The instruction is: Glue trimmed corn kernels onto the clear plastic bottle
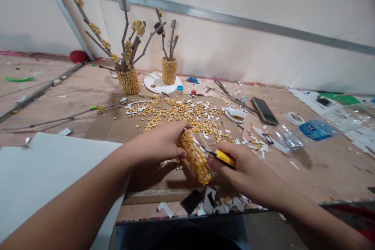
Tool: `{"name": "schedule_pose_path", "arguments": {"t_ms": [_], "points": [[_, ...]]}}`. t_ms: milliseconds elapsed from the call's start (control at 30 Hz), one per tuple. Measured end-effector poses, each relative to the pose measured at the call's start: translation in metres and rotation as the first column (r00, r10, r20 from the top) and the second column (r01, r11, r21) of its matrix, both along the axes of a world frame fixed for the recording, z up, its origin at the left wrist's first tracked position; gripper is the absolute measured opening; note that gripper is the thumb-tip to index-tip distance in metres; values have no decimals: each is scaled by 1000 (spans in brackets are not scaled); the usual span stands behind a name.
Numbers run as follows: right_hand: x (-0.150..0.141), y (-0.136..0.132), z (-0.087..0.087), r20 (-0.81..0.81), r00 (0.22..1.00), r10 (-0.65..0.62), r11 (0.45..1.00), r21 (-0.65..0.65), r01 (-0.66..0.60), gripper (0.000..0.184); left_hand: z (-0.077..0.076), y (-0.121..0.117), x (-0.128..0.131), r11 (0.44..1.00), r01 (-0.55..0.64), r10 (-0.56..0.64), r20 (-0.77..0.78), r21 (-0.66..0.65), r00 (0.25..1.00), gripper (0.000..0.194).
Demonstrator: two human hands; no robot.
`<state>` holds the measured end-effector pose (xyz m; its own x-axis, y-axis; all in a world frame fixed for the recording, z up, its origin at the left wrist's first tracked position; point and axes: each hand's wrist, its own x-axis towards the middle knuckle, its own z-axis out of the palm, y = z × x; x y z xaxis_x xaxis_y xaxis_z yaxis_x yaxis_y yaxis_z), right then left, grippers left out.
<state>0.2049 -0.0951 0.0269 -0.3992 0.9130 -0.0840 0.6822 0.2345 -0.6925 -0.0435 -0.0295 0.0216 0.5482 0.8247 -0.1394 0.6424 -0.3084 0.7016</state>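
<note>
A clear plastic bottle piece [197, 155], partly covered in rows of yellow corn kernels, is tilted above the cardboard. My left hand [159, 140] grips its upper left side, thumb toward me. In my right hand [246, 170] is a yellow-handled utility knife [225, 158], its dark blade tip against the bare plastic side. Some fingers of the right hand are hidden behind the knife and the bottle piece. Loose corn kernels [166, 113] and white scraps lie spread on the cardboard sheet [102, 125] just beyond my hands.
Behind stand two kernel-covered pots with twigs, a large one [129, 81] and a small one [169, 71] on a white disc [152, 84]. To the right lie a phone [265, 110], a tape roll [294, 118] and a labelled plastic bottle [319, 129]. White board [58, 172] lies left.
</note>
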Motion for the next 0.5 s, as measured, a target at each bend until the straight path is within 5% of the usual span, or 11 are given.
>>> {"name": "schedule_pose_path", "arguments": {"t_ms": [233, 500], "points": [[-1, 2, -2, -26, 996, -86, 988, -133, 82, 25, -1, -1, 2, 999, -25, 25, 34, -20, 999, 45], [-2, 2, -2, -70, 994, -89, 993, -86, 83, 24, -1, -1, 4, 999, -34, 35, 56, -20, 998, 42]]}}
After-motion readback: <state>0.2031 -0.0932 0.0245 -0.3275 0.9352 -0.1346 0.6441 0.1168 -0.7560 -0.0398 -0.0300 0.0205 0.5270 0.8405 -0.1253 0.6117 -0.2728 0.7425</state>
